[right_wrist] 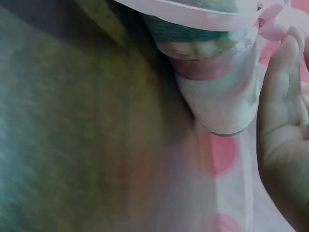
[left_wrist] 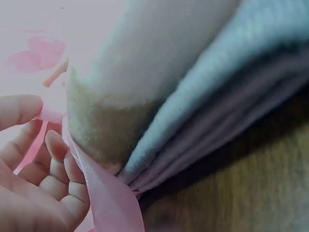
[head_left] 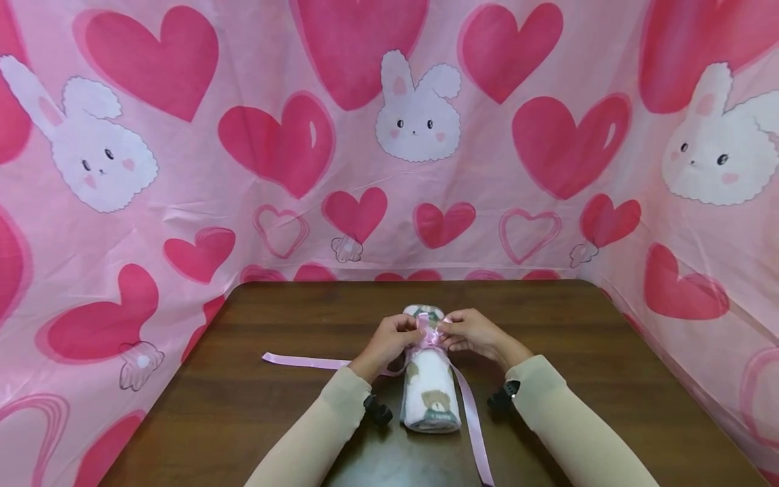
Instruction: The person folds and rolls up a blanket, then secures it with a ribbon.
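Note:
A rolled white towel (head_left: 429, 399) with a bear pattern lies lengthwise on the table, and a pink ribbon (head_left: 473, 419) goes round its upper part. My left hand (head_left: 389, 345) pinches a piece of the ribbon between thumb and finger at the towel's left; the left wrist view shows the ribbon (left_wrist: 113, 198) running along the roll. On the other side, my right hand (head_left: 477, 336) pinches pink ribbon loops at the top of the roll. In the right wrist view that hand (right_wrist: 285, 121) is partly cut off by the frame edge.
One ribbon tail stretches left across the brown wooden table (head_left: 262, 412), and another hangs toward the near edge. A pink cloth (head_left: 414, 182) with hearts and rabbits stands behind and at both sides. Each wrist carries a small black camera (head_left: 379, 410).

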### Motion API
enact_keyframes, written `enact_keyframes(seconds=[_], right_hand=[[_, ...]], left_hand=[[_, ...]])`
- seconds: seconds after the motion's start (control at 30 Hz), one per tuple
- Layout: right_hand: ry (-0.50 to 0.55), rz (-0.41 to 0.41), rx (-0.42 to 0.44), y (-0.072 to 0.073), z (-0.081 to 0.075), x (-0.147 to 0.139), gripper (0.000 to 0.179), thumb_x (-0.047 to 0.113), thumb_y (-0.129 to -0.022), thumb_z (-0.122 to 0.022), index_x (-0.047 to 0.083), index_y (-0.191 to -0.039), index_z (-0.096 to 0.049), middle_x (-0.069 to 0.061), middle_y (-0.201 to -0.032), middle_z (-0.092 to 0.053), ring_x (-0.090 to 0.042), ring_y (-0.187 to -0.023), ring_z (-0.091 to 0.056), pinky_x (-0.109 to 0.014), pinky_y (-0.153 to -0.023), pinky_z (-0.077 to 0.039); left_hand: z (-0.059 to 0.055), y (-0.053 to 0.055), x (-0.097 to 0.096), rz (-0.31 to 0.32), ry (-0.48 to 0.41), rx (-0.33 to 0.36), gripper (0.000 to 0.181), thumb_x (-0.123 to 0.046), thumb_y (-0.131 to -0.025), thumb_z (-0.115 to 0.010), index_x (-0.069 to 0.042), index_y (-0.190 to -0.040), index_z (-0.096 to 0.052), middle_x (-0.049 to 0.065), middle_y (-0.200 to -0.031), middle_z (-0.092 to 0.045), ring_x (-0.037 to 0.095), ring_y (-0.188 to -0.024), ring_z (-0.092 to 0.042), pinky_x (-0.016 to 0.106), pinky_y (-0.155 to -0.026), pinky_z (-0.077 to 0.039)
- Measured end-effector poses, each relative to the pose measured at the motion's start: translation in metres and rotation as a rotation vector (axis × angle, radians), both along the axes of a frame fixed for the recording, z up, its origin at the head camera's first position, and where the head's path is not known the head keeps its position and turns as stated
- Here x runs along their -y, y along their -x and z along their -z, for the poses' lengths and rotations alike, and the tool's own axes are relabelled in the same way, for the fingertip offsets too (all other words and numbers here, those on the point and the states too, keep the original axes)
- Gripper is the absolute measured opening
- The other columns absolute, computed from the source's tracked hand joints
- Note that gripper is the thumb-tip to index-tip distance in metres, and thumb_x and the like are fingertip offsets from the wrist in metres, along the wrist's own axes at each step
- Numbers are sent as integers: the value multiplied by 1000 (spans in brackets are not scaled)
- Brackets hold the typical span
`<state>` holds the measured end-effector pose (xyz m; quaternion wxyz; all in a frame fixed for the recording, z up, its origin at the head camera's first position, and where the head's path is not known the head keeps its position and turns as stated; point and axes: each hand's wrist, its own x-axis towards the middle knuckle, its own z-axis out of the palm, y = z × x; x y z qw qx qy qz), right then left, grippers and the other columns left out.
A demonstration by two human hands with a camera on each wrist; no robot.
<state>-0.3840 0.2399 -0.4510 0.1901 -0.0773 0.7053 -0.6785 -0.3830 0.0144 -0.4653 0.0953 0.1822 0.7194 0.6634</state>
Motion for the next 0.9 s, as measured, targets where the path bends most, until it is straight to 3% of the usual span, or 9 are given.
enact_keyframes(seconds=[0.1,0.27,0.53,0.9], right_hand=[[99,-25,47,0,8,-3,10,8,-96,-61,4,-91,-68,-12,-85,-69,-16,-70,-67,-31,-66,-56],[79,-38,78,-2,15,-4,8,7,-95,-62,7,-93,-69,-10,-88,-70,-18,-72,-67,-32,-66,-56],[131,-11,31,-6,16,-9,6,1,-88,-67,6,-91,-68,-10,-84,-71,-19,-74,-69,-31,-66,-56],[126,54,45,-17,22,-18,10,-9,-90,-60,0,-90,-65,-13,-84,-68,-22,-74,-69,-36,-71,-56]], left_hand=[[-4,-4,2,-33,-5,-3,11,-8,-89,-69,1,-90,-63,2,-75,-56,17,-70,-53,33,-65,-48],[0,-3,7,-85,35,-34,9,-12,-88,-70,-4,-87,-65,3,-77,-58,18,-72,-55,38,-70,-51],[-2,-3,15,-41,40,-94,8,-10,-86,-69,-2,-89,-67,5,-79,-62,22,-77,-57,47,-74,-52],[6,-4,26,-112,-81,58,15,-4,-87,-69,10,-92,-66,8,-76,-66,17,-67,-64,39,-70,-55]])
